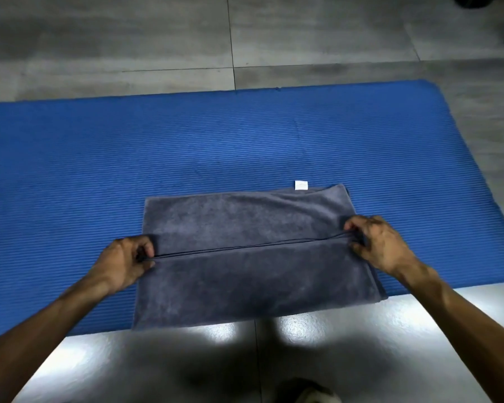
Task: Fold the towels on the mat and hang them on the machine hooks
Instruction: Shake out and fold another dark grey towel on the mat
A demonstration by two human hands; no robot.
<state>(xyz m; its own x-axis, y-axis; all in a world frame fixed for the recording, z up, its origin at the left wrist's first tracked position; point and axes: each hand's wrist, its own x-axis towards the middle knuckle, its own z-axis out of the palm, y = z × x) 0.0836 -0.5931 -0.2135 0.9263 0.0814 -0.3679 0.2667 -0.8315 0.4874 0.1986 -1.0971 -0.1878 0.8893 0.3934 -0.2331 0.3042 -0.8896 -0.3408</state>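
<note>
I kneel at the near edge of the blue mat (pixel 70 158), and the grey towel (pixel 250 274) lies before me, toward the mat's near right part. Its near border reaches the near edge of the mat and seems to hang a little over it, onto the shiny floor (pixel 186 353). A small white label (pixel 301 185) sticks out at the far edge of the towel, near its far right corner.

My left hand (pixel 125 263) pinches the left end of a cloth edge that runs across the middle of the towel, thumb and fingers curled round it. My right hand (pixel 381 242) pinches the right end of the same edge in the same way. Between my hands this edge is pulled into an almost straight line, so I judge that I am in the middle of a fold. I see at least two thin layers in the line.

The towel looks soft, light and limp. It will not keep any shape alone, and a loose part will sag or wrinkle. For this reason I think the good places to hold are the two ends of an edge, with the cloth kept tight between them. The surface looks fluffy, not slippery, so a light pinch should be enough. The ribbed mat probably holds the lower layer in place.

No machine hooks are in view.
</note>
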